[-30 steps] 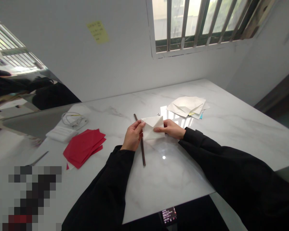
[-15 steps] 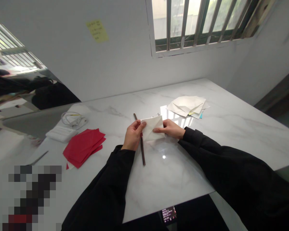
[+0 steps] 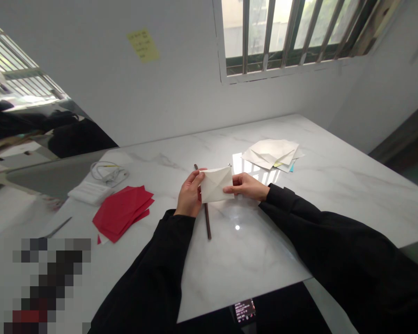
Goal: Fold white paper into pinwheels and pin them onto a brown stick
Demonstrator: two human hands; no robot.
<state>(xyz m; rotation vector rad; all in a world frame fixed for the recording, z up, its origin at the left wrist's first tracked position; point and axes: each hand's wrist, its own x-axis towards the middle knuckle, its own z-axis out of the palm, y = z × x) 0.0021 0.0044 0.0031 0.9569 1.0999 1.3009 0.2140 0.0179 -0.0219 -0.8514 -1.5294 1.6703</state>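
White envelope pinched between two hands over the marble-patterned table

The white envelope (image 3: 215, 188) is small, rectangular and off-white, its upper edge sloping a little and its creases running from the top corners toward the middle of the face. It is held over the middle of the table (image 3: 230, 266); whether its lower edge touches the surface cannot be told. The left hand (image 3: 190, 194) grips its left edge, thumb pressed on the front near the upper corner and fingers behind. The right hand (image 3: 249, 186) pinches the right edge, thumb flat across the front and fingers curled behind, with only the paper's thickness between them.

On the far left, a cable (image 3: 107, 174) lies coiled behind a white block (image 3: 89, 192), and red paper pieces (image 3: 121, 213) sit fanned in a pile. At right, a pile of pale envelopes (image 3: 273, 152) shows yellow and blue edges underneath. The inside of the held envelope is hidden.

A strip of table separates the red pile from the left hand. A dark rod (image 3: 208, 222) passes behind that hand, leaving little space there, while broad tabletop stretches beyond the right sleeve to the table's right edge
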